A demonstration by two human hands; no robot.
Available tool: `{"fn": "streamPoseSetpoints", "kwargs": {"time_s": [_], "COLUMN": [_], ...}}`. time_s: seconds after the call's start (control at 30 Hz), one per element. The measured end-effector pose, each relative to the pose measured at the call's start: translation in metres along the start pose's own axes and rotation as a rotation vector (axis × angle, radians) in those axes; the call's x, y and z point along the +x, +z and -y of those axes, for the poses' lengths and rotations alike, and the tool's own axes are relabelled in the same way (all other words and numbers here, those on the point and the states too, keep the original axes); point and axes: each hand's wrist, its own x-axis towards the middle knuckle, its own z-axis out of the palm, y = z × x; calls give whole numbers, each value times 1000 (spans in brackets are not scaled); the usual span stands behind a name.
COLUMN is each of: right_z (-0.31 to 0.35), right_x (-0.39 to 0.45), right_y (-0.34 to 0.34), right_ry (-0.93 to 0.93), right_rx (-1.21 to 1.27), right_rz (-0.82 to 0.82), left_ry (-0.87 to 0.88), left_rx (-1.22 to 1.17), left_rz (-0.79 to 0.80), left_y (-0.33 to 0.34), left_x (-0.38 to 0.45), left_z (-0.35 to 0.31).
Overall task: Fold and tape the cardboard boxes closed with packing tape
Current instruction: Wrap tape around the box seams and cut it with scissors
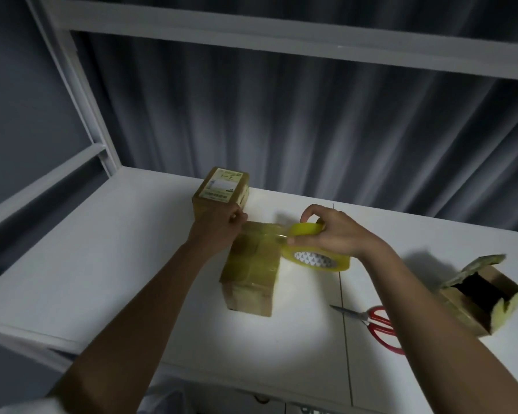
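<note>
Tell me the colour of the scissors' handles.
Red. The scissors lie on the table, under the right forearm, in the head view.

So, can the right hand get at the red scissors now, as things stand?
Probably not at once. The right hand is holding the tape roll, and a strip of tape runs from it to the box. The scissors lie uncovered on the table beside that forearm, so the path looks free once the roll is released.

I see a closed box in the middle of the table, a second box just behind it, the tape roll at its right, scissors further right, and an open box beyond them.
</note>
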Motion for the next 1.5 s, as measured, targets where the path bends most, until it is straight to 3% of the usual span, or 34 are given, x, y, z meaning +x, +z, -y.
{"fn": "streamPoseSetpoints", "kwargs": {"time_s": [0.13, 0.37, 0.53, 0.7, 1.2, 1.5], "right_z": [13, 28, -7, -14, -19, -22], "right_x": [18, 21, 14, 12, 34, 46], "right_y": [-8, -24, -32, -25, -8, 2], "right_ry": [-2, 48, 102, 124, 162, 180], "right_rx": [-112, -421, -293, -133, -250, -322], "right_rz": [-48, 26, 44, 89, 200, 261], "left_ry": [-41, -90, -98, -137, -180, -340], "left_rx": [78, 125, 0, -240, -338, -523], "left_rz": [-98, -232, -68, -65, 18, 101], "left_y": [4, -9, -5, 1, -6, 14], "left_x": [-3, 3, -5, -1, 6, 7], "left_z": [10, 26, 44, 45, 53, 56]}}
